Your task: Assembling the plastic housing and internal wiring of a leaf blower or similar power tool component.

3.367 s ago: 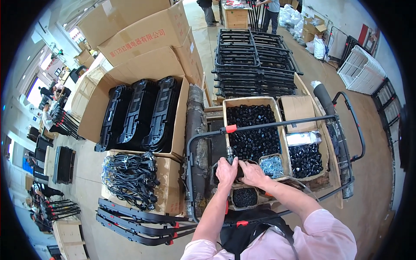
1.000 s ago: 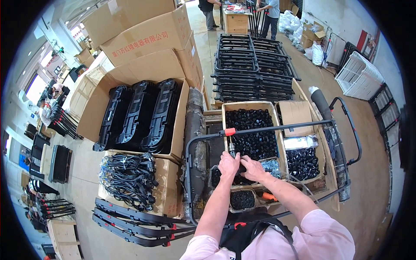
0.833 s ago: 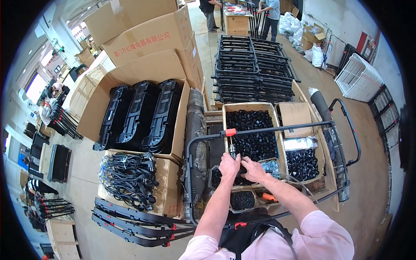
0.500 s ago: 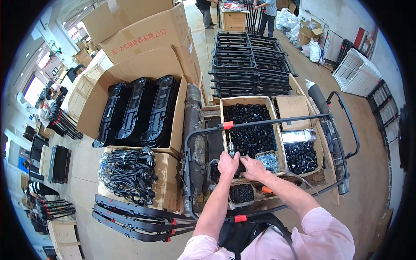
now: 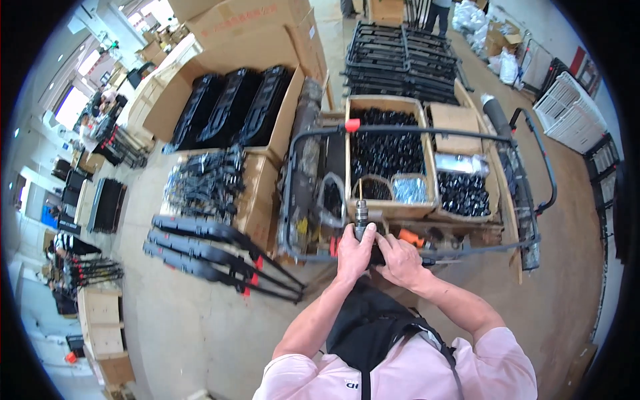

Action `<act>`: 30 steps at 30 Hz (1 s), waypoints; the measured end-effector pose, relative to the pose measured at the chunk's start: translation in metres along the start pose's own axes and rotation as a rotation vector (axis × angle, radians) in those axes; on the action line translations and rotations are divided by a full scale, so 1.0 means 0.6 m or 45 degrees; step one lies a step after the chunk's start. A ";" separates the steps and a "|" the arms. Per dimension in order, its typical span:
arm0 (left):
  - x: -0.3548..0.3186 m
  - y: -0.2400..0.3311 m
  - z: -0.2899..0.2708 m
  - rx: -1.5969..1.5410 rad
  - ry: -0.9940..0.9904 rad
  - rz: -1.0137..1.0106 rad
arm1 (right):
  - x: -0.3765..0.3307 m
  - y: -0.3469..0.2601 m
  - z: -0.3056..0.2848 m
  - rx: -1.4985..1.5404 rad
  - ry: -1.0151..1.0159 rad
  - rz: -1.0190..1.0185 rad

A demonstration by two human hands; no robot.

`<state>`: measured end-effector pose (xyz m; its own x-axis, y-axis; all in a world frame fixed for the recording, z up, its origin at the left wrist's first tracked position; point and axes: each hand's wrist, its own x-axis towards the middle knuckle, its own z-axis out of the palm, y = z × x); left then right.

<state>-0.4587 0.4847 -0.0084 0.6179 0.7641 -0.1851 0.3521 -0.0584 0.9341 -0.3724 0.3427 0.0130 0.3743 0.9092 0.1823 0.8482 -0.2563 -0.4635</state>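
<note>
Head view shows both hands grasping a power driver (image 5: 361, 212), the left hand (image 5: 353, 253) wrapped behind its metal chuck with the thumb along the top and the right hand (image 5: 401, 261) curled around the dark body. It is held before the person's torso, bit pointing away, by the near side of a black tubular frame (image 5: 440, 130); just beyond are a small box of silvery screws (image 5: 409, 190) and a carton of black caps (image 5: 387, 150).

one drill (image 5: 361, 212), three boxed black stacks (image 5: 232, 105)
</note>
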 end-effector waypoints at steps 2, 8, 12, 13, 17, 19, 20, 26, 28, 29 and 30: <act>-0.088 -0.027 -0.011 0.026 0.065 0.022 | -0.068 -0.025 0.022 0.057 -0.031 -0.029; -0.276 -0.203 -0.040 -0.017 0.187 -0.169 | -0.230 -0.089 0.127 0.235 -0.297 -0.113; -0.297 -0.264 -0.046 -0.033 0.140 -0.372 | -0.258 -0.106 0.180 0.237 -0.427 0.013; -0.292 -0.269 -0.048 0.012 0.138 -0.382 | -0.258 -0.111 0.185 0.236 -0.419 0.020; -0.263 -0.287 -0.060 0.127 0.080 -0.366 | -0.252 -0.122 0.211 0.206 -0.377 0.104; -0.248 -0.281 -0.064 0.104 0.046 -0.345 | -0.245 -0.121 0.213 0.207 -0.348 0.141; -0.241 -0.278 -0.066 0.127 0.016 -0.342 | -0.239 -0.121 0.215 0.198 -0.351 0.163; -0.233 -0.264 -0.082 0.155 -0.063 -0.316 | -0.233 -0.134 0.221 0.228 -0.329 0.232; -0.226 -0.266 -0.085 0.195 -0.076 -0.333 | -0.226 -0.139 0.216 0.228 -0.351 0.260; -0.224 -0.267 -0.085 0.194 -0.081 -0.325 | -0.223 -0.142 0.214 0.233 -0.378 0.281; -0.223 -0.266 -0.084 0.210 -0.075 -0.325 | -0.222 -0.142 0.213 0.227 -0.371 0.285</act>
<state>-0.6330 0.4240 -0.1176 0.5329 0.7293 -0.4291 0.6073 0.0236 0.7942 -0.5423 0.2855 -0.0829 0.3988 0.8989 -0.1815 0.6699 -0.4207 -0.6117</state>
